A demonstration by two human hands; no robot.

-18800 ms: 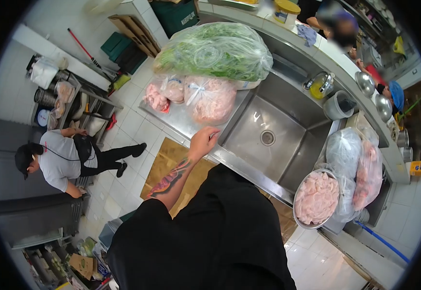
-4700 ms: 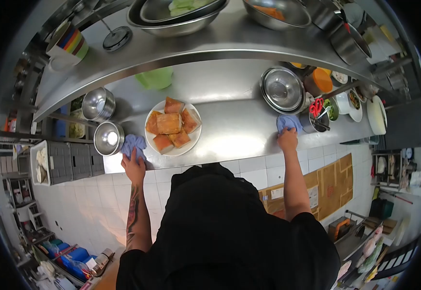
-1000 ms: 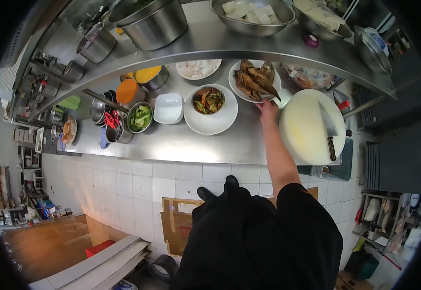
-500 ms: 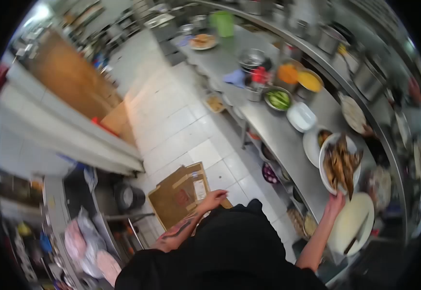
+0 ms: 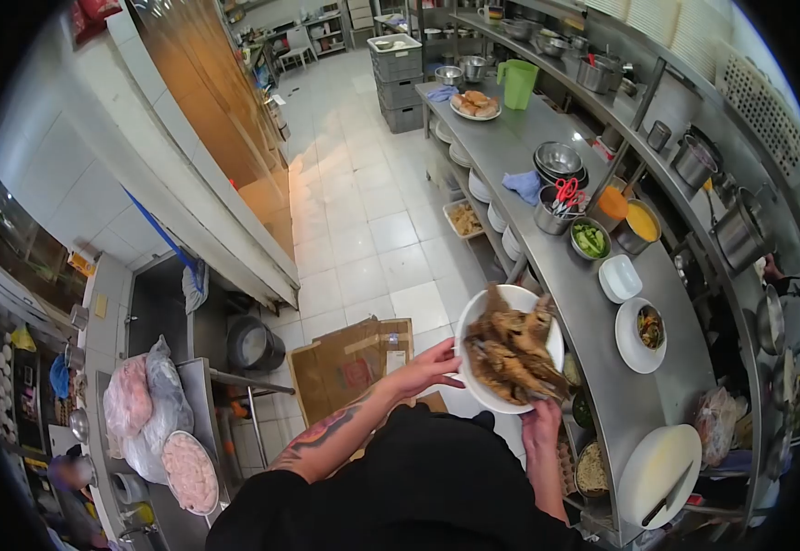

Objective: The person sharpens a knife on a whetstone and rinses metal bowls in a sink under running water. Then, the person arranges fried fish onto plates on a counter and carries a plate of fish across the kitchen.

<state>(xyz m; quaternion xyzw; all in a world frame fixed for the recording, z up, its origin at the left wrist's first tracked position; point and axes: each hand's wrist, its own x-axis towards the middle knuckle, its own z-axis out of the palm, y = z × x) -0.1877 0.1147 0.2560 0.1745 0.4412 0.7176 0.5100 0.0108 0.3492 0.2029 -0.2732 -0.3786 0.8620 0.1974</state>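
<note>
In the head view a white bowl (image 5: 555, 347) is held above the floor in front of my body, beside the steel table. Browned whole fish, apparently fried, (image 5: 508, 347) fill it, with tails sticking up over the rim. My right hand (image 5: 541, 427) grips the bowl's near right edge, its fingers partly hidden beneath. At the left rim, my left hand (image 5: 432, 365) has its thumb and fingers against the bowl. On the table nearby is a white plate (image 5: 627, 347) with a small bowl of mixed food (image 5: 650, 327).
The steel table (image 5: 593, 312) carries a white dish (image 5: 619, 278), cut green vegetables (image 5: 590, 239), red-handled scissors (image 5: 567, 196) and a round white board (image 5: 643, 468) with a knife (image 5: 655, 512). Flattened cardboard (image 5: 335, 367) lies on the floor. Left stands a tray of pale pink meat (image 5: 190, 473).
The bowl of fish has moved left, off the table side to in front of my body. My left hand has come up to its rim. The view has turned toward the right.
</note>
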